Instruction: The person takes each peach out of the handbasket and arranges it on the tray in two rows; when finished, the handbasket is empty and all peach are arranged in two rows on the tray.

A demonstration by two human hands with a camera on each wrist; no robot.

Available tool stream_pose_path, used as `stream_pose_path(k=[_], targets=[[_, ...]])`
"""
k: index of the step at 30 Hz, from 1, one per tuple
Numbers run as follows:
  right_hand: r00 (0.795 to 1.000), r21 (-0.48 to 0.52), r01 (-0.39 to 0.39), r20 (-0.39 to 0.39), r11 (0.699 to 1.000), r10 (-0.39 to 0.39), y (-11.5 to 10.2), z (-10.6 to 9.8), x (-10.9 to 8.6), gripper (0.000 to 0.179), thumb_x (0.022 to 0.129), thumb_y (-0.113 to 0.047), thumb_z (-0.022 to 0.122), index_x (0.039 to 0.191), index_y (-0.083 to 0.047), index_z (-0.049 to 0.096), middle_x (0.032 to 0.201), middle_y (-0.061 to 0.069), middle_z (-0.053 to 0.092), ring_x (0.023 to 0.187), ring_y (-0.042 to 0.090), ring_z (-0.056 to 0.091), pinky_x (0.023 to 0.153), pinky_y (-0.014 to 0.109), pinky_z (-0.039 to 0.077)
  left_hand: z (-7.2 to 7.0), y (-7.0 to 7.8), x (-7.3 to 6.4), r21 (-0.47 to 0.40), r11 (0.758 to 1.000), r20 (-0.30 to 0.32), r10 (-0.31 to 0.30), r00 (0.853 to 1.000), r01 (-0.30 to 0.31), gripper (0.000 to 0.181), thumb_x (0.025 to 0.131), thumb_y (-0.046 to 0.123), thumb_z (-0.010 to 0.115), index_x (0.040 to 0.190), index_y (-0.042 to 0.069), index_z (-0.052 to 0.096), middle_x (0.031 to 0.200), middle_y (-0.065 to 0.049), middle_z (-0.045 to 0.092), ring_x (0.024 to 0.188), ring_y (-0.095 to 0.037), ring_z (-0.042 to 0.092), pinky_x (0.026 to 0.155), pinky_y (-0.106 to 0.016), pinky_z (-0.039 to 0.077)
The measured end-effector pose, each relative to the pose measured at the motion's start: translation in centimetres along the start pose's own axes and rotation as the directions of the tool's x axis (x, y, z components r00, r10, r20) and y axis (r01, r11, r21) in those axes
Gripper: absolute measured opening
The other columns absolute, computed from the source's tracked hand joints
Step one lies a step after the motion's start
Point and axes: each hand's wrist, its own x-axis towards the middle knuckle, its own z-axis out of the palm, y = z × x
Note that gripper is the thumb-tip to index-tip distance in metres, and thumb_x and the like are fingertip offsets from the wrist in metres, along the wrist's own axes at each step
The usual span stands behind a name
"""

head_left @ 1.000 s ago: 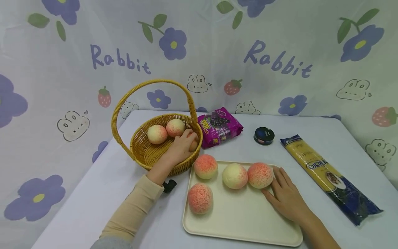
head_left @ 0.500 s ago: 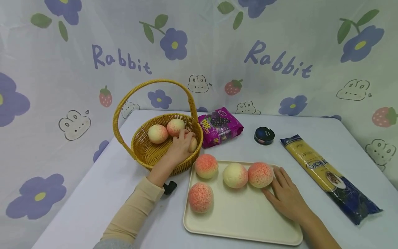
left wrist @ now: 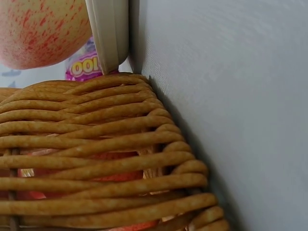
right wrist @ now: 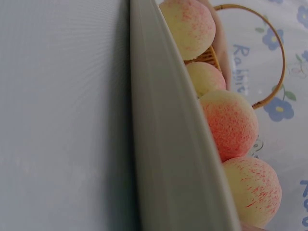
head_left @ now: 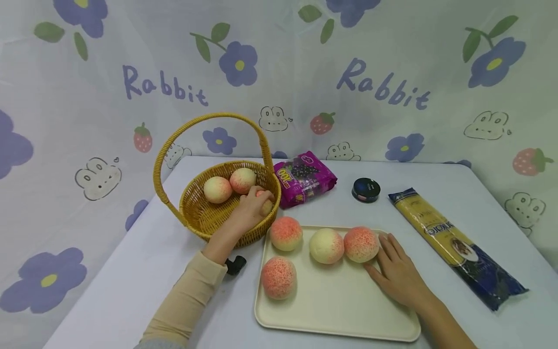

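In the head view, my left hand [head_left: 250, 209] reaches over the near rim of a wicker basket [head_left: 205, 220]. Its fingers curl over a peach [head_left: 267, 207] at the basket's right side, covering part of it. Two more peaches, one pale pink [head_left: 218, 189] and one beside it [head_left: 242, 181], sit behind. My right hand [head_left: 395, 271] lies at the right edge of a cream tray [head_left: 340, 310], fingers extended, fingertips right at a red-speckled peach [head_left: 361, 244]. Next to that is a yellowish peach [head_left: 326, 246]; two redder ones, an upper [head_left: 286, 233] and a lower [head_left: 279, 277], lie along the tray's left side.
A purple snack bag [head_left: 305, 179] lies against the basket's right side. Farther right are a round dark tin [head_left: 365, 189] and a long pasta packet [head_left: 455, 245]. A small black object [head_left: 236, 265] lies near the left wrist. The basket's tall handle [head_left: 209, 116] arches above its opening.
The head view has shifted slightly. Pink now shows between the left fingers on the peach in the basket. The right hand has kept its place by the tray.
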Motion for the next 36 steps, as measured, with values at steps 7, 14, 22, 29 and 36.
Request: stream_pose_path(k=[7, 14, 22, 29, 36], targets=[[1.000, 0.004, -0.010, 0.010, 1.000, 0.010, 0.1, 0.1, -0.1, 0.063, 0.088, -0.036, 0.057, 0.135, 0.003, 0.040, 0.139, 0.029, 0.030, 0.132, 0.044, 0.016, 0.098, 0.061, 0.021, 0.0, 0.1, -0.3, -0.040, 0.999, -0.095, 0.027, 0.995, -0.031, 0.036, 0.077, 0.009, 0.069, 0.110, 0.017, 0.058, 0.128, -0.014, 0.037, 0.094, -0.043, 0.043, 0.076, -0.048, 0.044], [1.000, -0.004, -0.015, 0.021, 1.000, 0.015, 0.2, 0.0, -0.3, 0.062, 0.088, -0.036, 0.056, 0.134, 0.003, 0.040, 0.139, 0.029, 0.030, 0.131, 0.044, 0.016, 0.099, 0.060, 0.020, 0.0, 0.4, -0.5, -0.053, 0.998, -0.186, 0.036, 0.982, -0.046, 0.042, 0.071, 0.005, 0.071, 0.109, 0.016, 0.058, 0.128, -0.013, 0.038, 0.096, -0.042, 0.044, 0.077, -0.047, 0.043], [1.000, -0.008, 0.009, 0.010, 1.000, -0.009, 0.2, 0.0, -0.1, 0.060, 0.089, -0.036, 0.056, 0.133, 0.003, 0.043, 0.138, 0.030, 0.031, 0.130, 0.045, 0.017, 0.100, 0.059, 0.019, -0.4, 0.3, -0.4, -0.055, 0.997, -0.300, 0.033, 0.954, -0.051, 0.044, 0.070, 0.008, 0.073, 0.109, 0.018, 0.057, 0.131, -0.014, 0.037, 0.103, -0.039, 0.044, 0.082, -0.048, 0.041], [0.999, -0.017, 0.031, 0.017, 0.999, -0.031, 0.1, 0.1, 0.4, 0.060, 0.089, -0.035, 0.055, 0.132, 0.005, 0.043, 0.137, 0.031, 0.031, 0.130, 0.046, 0.018, 0.100, 0.058, 0.019, -1.5, 0.0, -0.9, -0.035, 0.995, -0.432, 0.073, 0.899, -0.098, 0.046, 0.068, 0.008, 0.072, 0.111, 0.016, 0.057, 0.130, -0.014, 0.038, 0.112, -0.040, 0.041, 0.087, -0.052, 0.038], [0.999, -0.016, 0.011, 0.039, 1.000, -0.011, 0.2, -0.1, 0.2, 0.061, 0.090, -0.036, 0.054, 0.133, 0.005, 0.041, 0.138, 0.031, 0.029, 0.131, 0.045, 0.016, 0.101, 0.058, 0.019, -2.5, 1.6, -1.4, 0.012, 0.988, -0.461, 0.145, 0.876, -0.157, 0.046, 0.068, 0.014, 0.072, 0.111, 0.019, 0.057, 0.129, -0.012, 0.041, 0.115, -0.032, 0.040, 0.091, -0.046, 0.039]])
